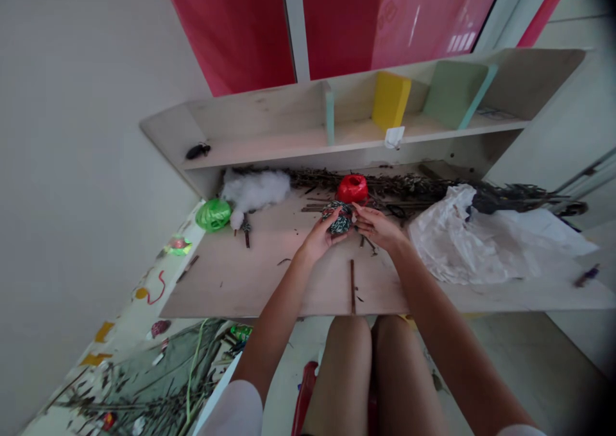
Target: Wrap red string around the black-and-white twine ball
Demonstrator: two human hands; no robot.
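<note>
My left hand (320, 238) curls around a ball of black-and-white twine (339, 220) and holds it against the wooden board (269, 279). My right hand (378, 227) is on the ball's right side, with its fingertips at or very near the twine. Just behind the hands sits a ball of red twine (352, 189). A bundle of dry twigs (389, 189) runs along the back of the board, with loose sticks scattered about. Farther left lie white cotton fluff (255, 189) and a ball of green twine (213, 215).
A crumpled white plastic sheet (481, 237) covers the board's right side. A low shelf unit (337, 140) stands behind, holding a yellow block (391, 100) and a dark object (197, 150). More twigs (144, 372) lie on the floor at lower left, beyond my bare knees (341, 352).
</note>
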